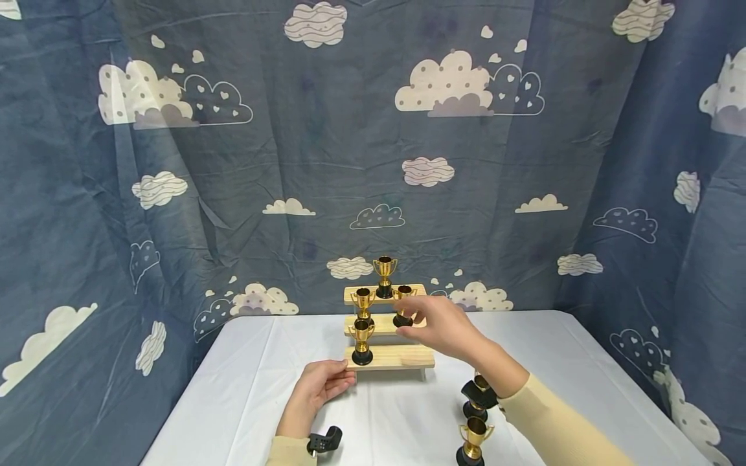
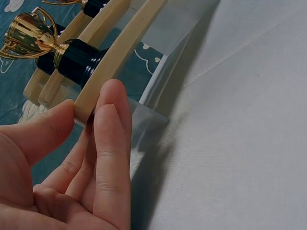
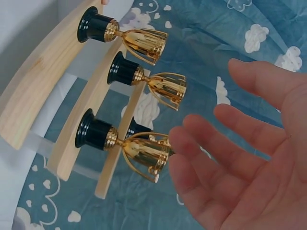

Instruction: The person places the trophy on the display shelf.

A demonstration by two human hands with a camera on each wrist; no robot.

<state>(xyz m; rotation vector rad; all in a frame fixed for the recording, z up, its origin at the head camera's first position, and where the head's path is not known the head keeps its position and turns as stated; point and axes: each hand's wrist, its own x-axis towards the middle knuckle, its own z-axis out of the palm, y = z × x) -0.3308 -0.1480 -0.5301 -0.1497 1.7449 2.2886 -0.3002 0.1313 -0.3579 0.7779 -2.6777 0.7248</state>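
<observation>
A three-tier wooden stand point(image 1: 402, 356) with clear side supports carries small gold trophies on black bases. My left hand point(image 1: 320, 388) pinches the left end of its lowest board point(image 2: 100, 81) between thumb and fingers. Above that hand, one trophy point(image 1: 362, 340) stands on the lowest board. The middle board holds a left trophy point(image 1: 363, 301) and a right trophy point(image 3: 144, 148); another trophy point(image 1: 384, 272) is on the top board. Around the right-hand middle trophy, my right hand point(image 1: 440, 323) has its fingers loosely spread, without gripping it. Whether a fingertip touches the cup is unclear.
Two more trophies stand on the white-covered table point(image 1: 245, 388) below my right forearm: a nearer one point(image 1: 474, 437) and one behind it point(image 1: 474, 411), partly covered by the black wrist device point(image 1: 479, 393). A dark blue cloud-print curtain point(image 1: 350, 142) encloses the back and sides.
</observation>
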